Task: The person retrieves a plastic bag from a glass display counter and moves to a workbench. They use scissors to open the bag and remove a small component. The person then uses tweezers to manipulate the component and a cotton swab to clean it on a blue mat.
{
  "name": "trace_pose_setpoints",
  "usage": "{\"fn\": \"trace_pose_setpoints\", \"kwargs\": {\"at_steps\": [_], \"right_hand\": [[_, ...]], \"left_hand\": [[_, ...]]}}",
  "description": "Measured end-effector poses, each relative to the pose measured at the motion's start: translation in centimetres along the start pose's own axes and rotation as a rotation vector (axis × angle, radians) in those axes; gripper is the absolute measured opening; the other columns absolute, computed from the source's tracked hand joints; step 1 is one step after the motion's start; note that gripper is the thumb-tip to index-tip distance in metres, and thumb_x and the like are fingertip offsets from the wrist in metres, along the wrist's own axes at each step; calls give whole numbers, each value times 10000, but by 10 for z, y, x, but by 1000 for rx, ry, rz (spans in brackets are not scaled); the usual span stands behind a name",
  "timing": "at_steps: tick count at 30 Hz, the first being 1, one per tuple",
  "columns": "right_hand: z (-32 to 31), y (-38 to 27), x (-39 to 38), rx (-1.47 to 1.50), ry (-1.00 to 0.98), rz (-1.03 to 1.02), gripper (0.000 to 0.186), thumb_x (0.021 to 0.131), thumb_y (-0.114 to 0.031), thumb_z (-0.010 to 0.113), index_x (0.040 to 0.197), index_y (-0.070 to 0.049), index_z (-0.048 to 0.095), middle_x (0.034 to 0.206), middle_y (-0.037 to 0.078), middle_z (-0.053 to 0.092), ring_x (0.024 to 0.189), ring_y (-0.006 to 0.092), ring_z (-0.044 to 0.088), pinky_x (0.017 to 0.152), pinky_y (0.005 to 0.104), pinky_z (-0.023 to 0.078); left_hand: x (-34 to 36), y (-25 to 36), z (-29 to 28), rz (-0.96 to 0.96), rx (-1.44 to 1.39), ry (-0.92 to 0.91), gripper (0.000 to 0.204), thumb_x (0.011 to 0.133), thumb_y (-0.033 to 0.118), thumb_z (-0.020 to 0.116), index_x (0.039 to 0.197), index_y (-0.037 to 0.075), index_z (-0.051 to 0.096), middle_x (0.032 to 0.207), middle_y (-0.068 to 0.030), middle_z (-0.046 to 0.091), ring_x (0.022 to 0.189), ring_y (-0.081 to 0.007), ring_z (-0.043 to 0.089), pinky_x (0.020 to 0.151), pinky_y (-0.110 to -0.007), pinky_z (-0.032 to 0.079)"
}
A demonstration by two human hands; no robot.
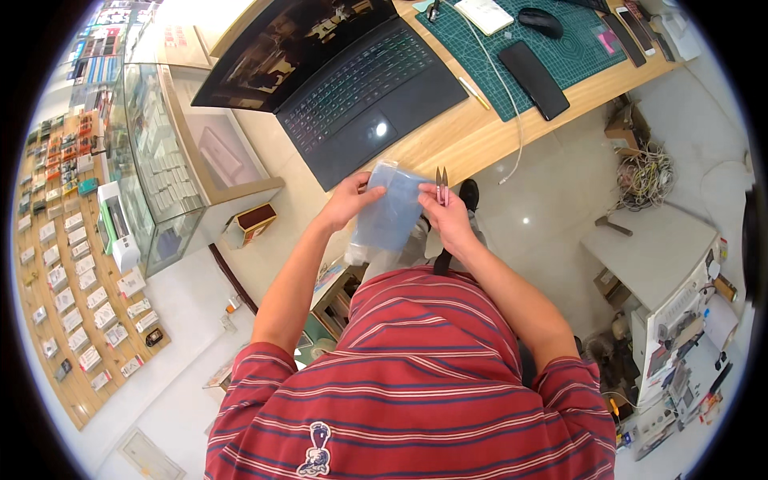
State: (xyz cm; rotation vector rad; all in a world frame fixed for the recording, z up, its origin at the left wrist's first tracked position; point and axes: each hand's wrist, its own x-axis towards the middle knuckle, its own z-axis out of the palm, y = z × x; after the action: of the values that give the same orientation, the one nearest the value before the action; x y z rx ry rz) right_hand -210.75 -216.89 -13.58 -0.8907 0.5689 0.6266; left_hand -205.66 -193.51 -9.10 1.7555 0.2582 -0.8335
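Observation:
A flat, translucent blue plastic pouch hangs in front of my body, just off the table's near edge. Thumb and fingers of my left hand are closed on its left edge. My right hand is at the pouch's upper right corner, fingers closed and pinching there. Small scissors stick up from that same hand, their two pointed dark blades slightly apart. The scissors' lower part is hidden by the fingers. Crinkled clear plastic shows at the pouch's lower end.
An open laptop stands on the wooden table beyond my hands. A green cutting mat carries a black phone, a mouse and a white cable. A glass display case is at left, a white cabinet at right.

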Motion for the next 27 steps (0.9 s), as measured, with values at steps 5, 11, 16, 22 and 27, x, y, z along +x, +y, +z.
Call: {"fn": "trace_pose_setpoints", "kwargs": {"at_steps": [5, 11, 16, 22, 27], "right_hand": [[48, -62, -24, -147, 20, -196, 277, 916, -142, 715, 1153, -4, 671, 964, -3, 650, 829, 58, 560, 734, 214, 447], [96, -116, -38, -344, -28, -451, 280, 904, -139, 733, 1126, 19, 669, 985, 10, 660, 861, 59, 572, 772, 223, 468], [118, -127, -44, -345, -58, -562, 261, 878, -108, 754, 1094, 15, 675, 968, 2, 658, 821, 46, 564, 725, 213, 468], [134, -131, -54, -373, -55, -600, 209, 886, -97, 745, 1054, 12, 690, 910, -14, 661, 786, 36, 562, 712, 201, 462], [141, -128, -55, -330, -61, -628, 194, 895, -90, 736, 1055, 12, 693, 919, -7, 670, 788, 38, 567, 707, 200, 458]], "left_hand": [[-19, 24, 15, 75, -403, 72, 295, 982, 139, 624, 1237, -4, 590, 1098, -62, 689, 948, -128, 645, 855, -296, 521], [-36, 68, 25, 197, -582, 138, 280, 988, 109, 611, 1234, -21, 581, 1071, -65, 699, 922, -107, 659, 804, -263, 538], [-55, 92, 32, 288, -704, 204, 259, 981, 91, 603, 1218, -14, 597, 1053, -58, 701, 897, -99, 657, 788, -261, 538], [-66, 101, 32, 379, -675, 257, 247, 971, 74, 599, 1201, -14, 605, 1033, -56, 700, 875, -89, 648, 770, -255, 528], [-69, 103, 31, 418, -682, 292, 246, 964, 72, 610, 1194, -14, 605, 1025, -57, 698, 874, -85, 645, 768, -250, 526]]}}
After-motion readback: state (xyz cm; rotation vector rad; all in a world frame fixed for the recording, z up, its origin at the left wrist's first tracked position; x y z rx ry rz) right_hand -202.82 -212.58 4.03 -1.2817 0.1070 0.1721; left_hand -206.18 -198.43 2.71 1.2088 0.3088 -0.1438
